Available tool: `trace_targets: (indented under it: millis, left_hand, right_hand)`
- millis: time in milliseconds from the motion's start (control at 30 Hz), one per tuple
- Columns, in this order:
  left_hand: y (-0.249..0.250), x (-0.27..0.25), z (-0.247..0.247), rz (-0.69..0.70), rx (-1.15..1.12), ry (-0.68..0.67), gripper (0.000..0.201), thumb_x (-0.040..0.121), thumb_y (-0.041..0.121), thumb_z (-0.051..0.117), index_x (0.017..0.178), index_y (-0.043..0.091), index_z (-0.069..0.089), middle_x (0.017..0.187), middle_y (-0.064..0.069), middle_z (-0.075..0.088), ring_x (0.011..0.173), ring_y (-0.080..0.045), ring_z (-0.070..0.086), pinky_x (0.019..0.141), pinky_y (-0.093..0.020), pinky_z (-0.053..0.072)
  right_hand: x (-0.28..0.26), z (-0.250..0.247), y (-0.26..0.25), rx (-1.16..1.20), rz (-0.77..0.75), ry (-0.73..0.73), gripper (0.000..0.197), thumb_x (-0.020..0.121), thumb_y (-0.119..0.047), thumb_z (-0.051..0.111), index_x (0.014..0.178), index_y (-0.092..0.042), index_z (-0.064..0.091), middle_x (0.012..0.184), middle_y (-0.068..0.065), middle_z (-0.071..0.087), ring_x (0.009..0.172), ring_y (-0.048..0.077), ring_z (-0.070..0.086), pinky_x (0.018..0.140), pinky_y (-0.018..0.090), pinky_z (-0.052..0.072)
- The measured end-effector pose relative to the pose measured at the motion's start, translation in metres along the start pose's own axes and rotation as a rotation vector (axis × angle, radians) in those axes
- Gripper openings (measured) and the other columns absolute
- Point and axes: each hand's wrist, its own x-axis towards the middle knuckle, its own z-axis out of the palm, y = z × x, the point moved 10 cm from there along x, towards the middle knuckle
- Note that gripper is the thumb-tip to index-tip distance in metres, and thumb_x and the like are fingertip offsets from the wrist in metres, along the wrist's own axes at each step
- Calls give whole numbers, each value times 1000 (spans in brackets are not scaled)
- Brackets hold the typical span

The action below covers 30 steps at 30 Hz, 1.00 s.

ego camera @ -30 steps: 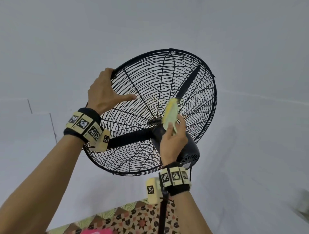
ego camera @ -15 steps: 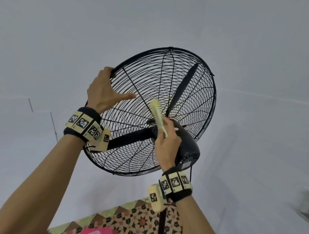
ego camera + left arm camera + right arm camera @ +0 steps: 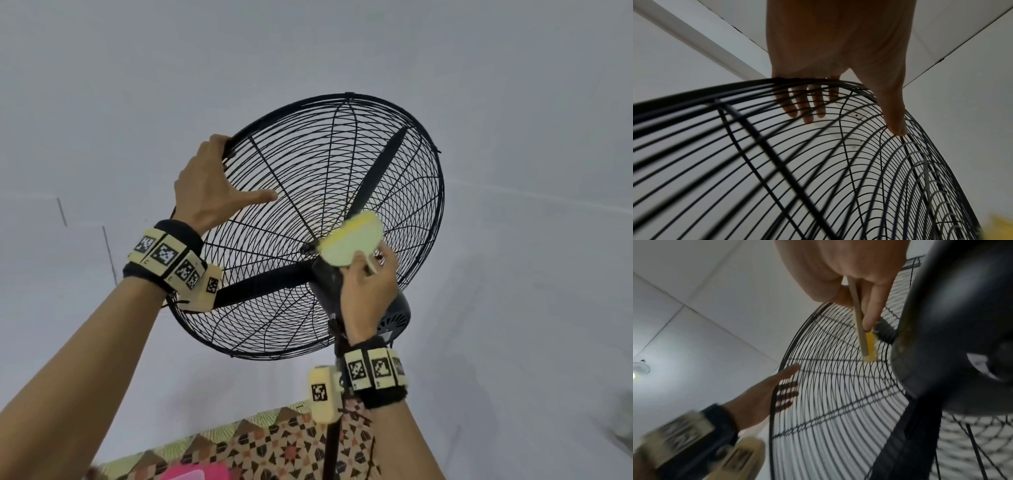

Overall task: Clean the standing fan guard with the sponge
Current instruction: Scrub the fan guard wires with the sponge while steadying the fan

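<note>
Head view looks up at the black wire guard [image 3: 342, 164] of a standing fan, tilted back against a pale ceiling. Left hand [image 3: 209, 185] grips the rim at about ten o'clock: in the left wrist view its fingers [image 3: 807, 104] curl over the edge and show through the wires on the far side, while the thumb [image 3: 892, 110] lies straight along the near face, its tip touching the wires. Right hand [image 3: 370, 284] is up near the hub, in front of the dark motor housing [image 3: 394, 315], pinching a thin yellow-green sponge [image 3: 352, 243] between thumb and fingers. The sponge is held against the guard just right of centre, at about two o'clock from the hub; the right wrist view shows it edge-on [image 3: 865, 337] with a fingertip pressed along it. A dark blade [image 3: 376, 171] runs behind the wires above it.
</note>
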Motion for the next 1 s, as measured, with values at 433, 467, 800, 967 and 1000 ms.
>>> trace_targets:
  millis: [433, 467, 800, 967, 1000]
  left_hand:
    - [2, 2, 3, 13, -5, 9, 105, 60, 80, 82, 139, 19, 47, 130, -1, 61, 114, -24, 61, 90, -43, 47]
    - [3, 2, 4, 15, -6, 8, 105, 61, 79, 83, 139, 19, 47, 131, -1, 61, 114, -24, 61, 89, -42, 45]
    - [0, 3, 4, 19, 4, 10, 108, 58, 82, 82, 138, 19, 47, 129, -2, 62, 112, -24, 62, 87, -41, 45]
    - [2, 3, 5, 2, 7, -6, 107, 57, 80, 84, 138, 20, 47, 129, 0, 61, 112, -23, 62, 89, -42, 48]
    - [0, 2, 4, -7, 2, -8, 107, 58, 80, 84, 138, 20, 47, 130, 1, 61, 112, -23, 62, 89, -42, 49]
  right_hand:
    - [5, 6, 15, -84, 75, -23, 39, 97, -8, 64, 133, -19, 55, 104, -10, 60, 101, 22, 69, 76, 45, 65]
    - [8, 5, 12, -63, 80, -1, 39, 99, -8, 63, 135, -18, 52, 104, -8, 58, 99, 21, 67, 77, 44, 65]
    - [-7, 2, -1, -125, 14, -32, 34, 99, -5, 62, 131, -13, 52, 113, 5, 63, 87, 12, 73, 67, 22, 62]
    - [-10, 18, 0, -166, 17, -174, 31, 97, -4, 67, 127, -8, 59, 110, 6, 68, 77, 13, 75, 59, 12, 55]
    - [-13, 18, -5, -189, -7, -212, 31, 94, -4, 71, 124, -9, 64, 108, 5, 71, 81, 15, 74, 59, 8, 51]
